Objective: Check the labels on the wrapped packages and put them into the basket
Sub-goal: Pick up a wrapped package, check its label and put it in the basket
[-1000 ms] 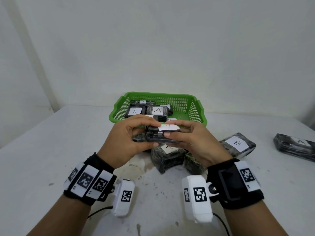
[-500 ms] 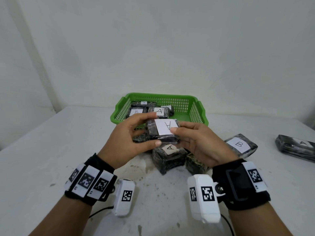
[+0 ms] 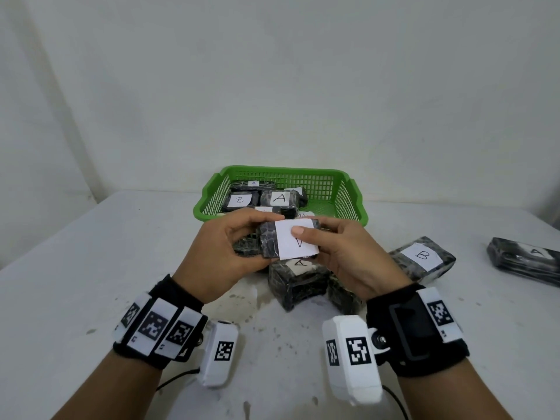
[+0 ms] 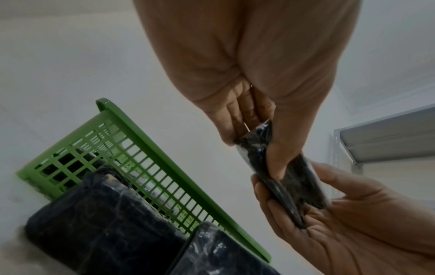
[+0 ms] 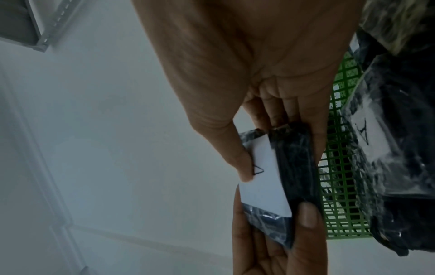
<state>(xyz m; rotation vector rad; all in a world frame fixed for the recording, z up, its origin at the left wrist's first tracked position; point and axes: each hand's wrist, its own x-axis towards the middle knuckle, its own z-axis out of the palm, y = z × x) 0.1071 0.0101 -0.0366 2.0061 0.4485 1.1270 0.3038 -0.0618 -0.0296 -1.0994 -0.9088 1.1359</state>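
Note:
Both hands hold one dark wrapped package (image 3: pixel 269 242) (image 4: pixel 289 178) (image 5: pixel 294 167) above the table, tilted so its white label (image 3: pixel 295 242) (image 5: pixel 261 184) faces me; an "A" is partly under the right thumb. My left hand (image 3: pixel 224 247) grips its left end, thumb below. My right hand (image 3: pixel 339 250) pinches the right end, thumb on the label. The green basket (image 3: pixel 348 204) (image 4: pixel 150 148) behind holds several labelled packages, "B" (image 3: pixel 239 200) and "A" (image 3: pixel 280 198) showing.
Under the hands lie more packages: one marked "A" (image 3: pixel 298 277), one marked "B" (image 3: pixel 422 259) to the right, another "A" (image 3: pixel 527 262) at the far right table edge. A white wall stands close behind the basket.
The held package has tipped up toward me, so its label now faces the camera more squarely. My right thumb has slid onto the label. Both hands sit slightly nearer.

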